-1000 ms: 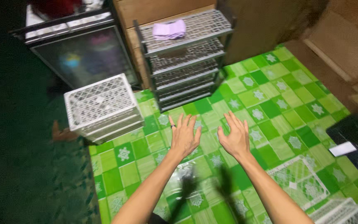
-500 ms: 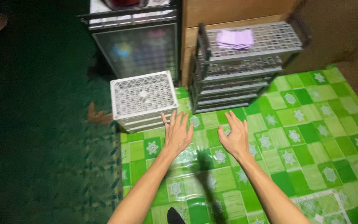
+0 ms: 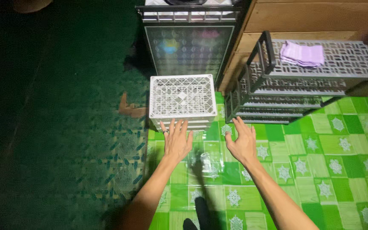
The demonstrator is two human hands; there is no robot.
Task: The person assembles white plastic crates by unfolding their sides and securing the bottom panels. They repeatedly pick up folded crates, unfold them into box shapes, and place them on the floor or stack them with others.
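— Where was the white lattice crate (image 3: 182, 99) found?

— It was set on the floor at the far edge of the green patterned mat (image 3: 320, 170), seemingly stacked on one or two crates of the same kind, whose edges were seen under its near side. It was placed just in front of a dark wire cage (image 3: 189, 38), with a grey slatted rack (image 3: 303, 81) just beside it on the right.

— And how was it placed with regard to the hands?

— It was straight ahead of them and a little to the left. Its long axis was laid across the view, from left to right, so that its near long side was turned toward the fingers. The left hand (image 3: 176, 142) was the nearer: its fingertips were held at the crate's lower near edge, though actual contact could not be made out. The right hand (image 3: 242, 142) was kept off to the crate's right, nearer the foot of the rack than the crate's corner.

— What was gripped?

— Nothing. Both hands were spread flat, palms down, fingers extended; no object was held in either.

— What else was noted?

— A folded lilac cloth (image 3: 302, 54) was seen on the rack's top shelf, well apart from both hands. Wooden boards (image 3: 316, 19) were stood behind the rack. Left of the mat, only dark green flooring (image 3: 56, 127) was visible.
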